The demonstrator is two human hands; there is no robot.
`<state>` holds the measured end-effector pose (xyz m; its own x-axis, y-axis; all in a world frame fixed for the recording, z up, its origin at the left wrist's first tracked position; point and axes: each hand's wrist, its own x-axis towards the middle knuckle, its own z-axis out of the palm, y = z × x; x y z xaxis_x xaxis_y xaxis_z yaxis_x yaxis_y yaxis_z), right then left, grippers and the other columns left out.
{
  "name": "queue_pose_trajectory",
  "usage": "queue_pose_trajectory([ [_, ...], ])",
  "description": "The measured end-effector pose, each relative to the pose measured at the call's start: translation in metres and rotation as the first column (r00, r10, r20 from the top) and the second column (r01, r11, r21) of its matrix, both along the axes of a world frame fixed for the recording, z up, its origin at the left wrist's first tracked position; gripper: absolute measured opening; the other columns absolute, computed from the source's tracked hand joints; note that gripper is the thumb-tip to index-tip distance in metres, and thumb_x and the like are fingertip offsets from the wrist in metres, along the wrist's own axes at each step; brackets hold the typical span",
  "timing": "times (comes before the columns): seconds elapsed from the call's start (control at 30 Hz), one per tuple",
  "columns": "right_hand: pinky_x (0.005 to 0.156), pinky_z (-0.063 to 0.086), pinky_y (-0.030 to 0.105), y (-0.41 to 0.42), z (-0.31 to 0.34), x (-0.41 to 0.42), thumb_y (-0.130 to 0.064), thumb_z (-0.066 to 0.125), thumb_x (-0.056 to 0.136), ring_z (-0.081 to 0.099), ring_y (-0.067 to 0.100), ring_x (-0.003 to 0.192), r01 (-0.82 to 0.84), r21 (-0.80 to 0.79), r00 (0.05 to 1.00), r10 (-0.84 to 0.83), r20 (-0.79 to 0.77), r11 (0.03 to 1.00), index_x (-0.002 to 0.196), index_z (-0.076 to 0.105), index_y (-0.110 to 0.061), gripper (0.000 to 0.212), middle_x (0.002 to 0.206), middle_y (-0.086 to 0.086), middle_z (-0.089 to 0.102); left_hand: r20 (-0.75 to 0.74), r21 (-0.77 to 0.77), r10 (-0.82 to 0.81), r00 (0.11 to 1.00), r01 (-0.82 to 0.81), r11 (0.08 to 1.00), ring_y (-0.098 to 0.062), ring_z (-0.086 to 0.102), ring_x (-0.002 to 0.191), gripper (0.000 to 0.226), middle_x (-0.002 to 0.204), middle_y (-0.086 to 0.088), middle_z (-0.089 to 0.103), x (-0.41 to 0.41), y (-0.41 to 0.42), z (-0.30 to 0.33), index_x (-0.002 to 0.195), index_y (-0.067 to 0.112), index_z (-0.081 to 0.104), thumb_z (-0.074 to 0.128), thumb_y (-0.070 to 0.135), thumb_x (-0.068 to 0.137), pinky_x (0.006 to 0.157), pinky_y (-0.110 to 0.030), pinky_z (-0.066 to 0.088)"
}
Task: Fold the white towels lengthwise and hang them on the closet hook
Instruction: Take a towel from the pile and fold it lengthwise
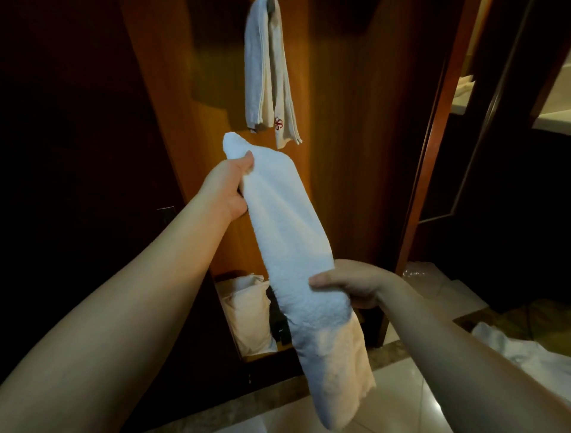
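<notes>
**A:** So, how far along is the hanging, judging from the closet hook [270, 3]?

**B:** Partly done, I'd say. Two hung towels [268, 77] already drape from the hook at the top edge of the view, side by side against the wooden closet panel [340, 123]; one carries a small red flower mark near its lower end. A third, the folded white towel [287, 222], is not yet up. It stretches as a long narrow strip below the hook, slanting from upper left to lower right, so the lengthwise fold looks finished.

**A:** And the hands?

**B:** They are well apart, one near each end of the strip. The left hand [231, 188] grips the upper end, thumb curled over the front of the cloth, with a short tip of towel poking above it toward the hung pair. The right hand [349, 286] holds the lower part, thumb pressed across the front and the other fingers hidden behind, while the tail hangs free beneath it.

**A:** What's left, then?

**B:** Raising this strip to the hook and draping it beside the others. More white cloth [509, 349] lies on the floor far to the lower right of the hook, possibly further towels, though I cannot tell. A pale pillow [250, 315] sits in the closet's bottom compartment, well below the hook.
</notes>
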<state>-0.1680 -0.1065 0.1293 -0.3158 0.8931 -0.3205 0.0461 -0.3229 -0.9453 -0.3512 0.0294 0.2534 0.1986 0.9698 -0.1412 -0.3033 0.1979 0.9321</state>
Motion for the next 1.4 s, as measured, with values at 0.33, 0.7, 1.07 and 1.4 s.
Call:
queue_pose_trajectory([
  [0.33, 0.083, 0.059, 0.032, -0.016, -0.010, -0.001, -0.033, 0.099, 0.047, 0.072, 0.022, 0.104, 0.006, -0.009, 0.972, -0.008, -0.235, 1.000, 0.114, 0.067, -0.008, 0.078, 0.110, 0.008, 0.076, -0.121, -0.100, -0.026, 0.992, 0.014, 0.995, -0.034, 0.075, 0.085, 0.036, 0.099, -0.013, 0.076, 0.010, 0.022, -0.011, 0.112, 0.011, 0.060, 0.079, 0.025, 0.085, 0.071, -0.055, 0.061],
  [0.7, 0.106, 0.049, 0.044, -0.025, -0.011, 0.004, -0.046, 0.098, 0.051, 0.067, 0.026, 0.115, -0.092, -0.108, 0.987, 0.076, -0.140, 0.990, 0.112, 0.076, -0.013, 0.072, 0.121, 0.010, 0.072, -0.188, -0.116, -0.009, 0.982, -0.013, 0.993, -0.033, 0.070, 0.092, 0.045, 0.104, -0.013, 0.071, 0.017, 0.052, -0.017, 0.122, 0.013, 0.054, 0.078, 0.026, 0.085, 0.078, -0.052, 0.060],
  [1.07, 0.087, 0.059, 0.038, 0.001, 0.051, 0.013, -0.031, 0.060, 0.094, 0.069, 0.029, 0.113, 0.373, 0.053, 0.878, -0.334, -0.342, 0.926, 0.121, 0.068, -0.012, 0.034, 0.123, 0.015, 0.071, -0.488, -0.091, -0.306, 0.817, 0.302, 0.949, -0.032, 0.057, 0.122, 0.069, 0.135, -0.014, 0.059, 0.024, 0.038, -0.103, 0.142, 0.011, 0.048, 0.042, 0.063, 0.098, 0.103, -0.046, 0.046],
  [1.4, 0.083, 0.058, 0.034, 0.036, 0.084, 0.006, -0.042, 0.053, 0.101, 0.072, 0.022, 0.107, 0.630, 0.206, 0.740, -0.499, -0.450, 0.749, 0.121, 0.063, -0.016, 0.034, 0.117, 0.006, 0.075, -0.577, 0.734, 0.299, 0.760, 0.322, 0.598, -0.002, 0.035, 0.117, 0.050, 0.126, 0.014, 0.039, 0.026, -0.072, -0.117, 0.128, 0.025, 0.045, 0.061, 0.050, 0.088, 0.090, -0.008, 0.032],
])
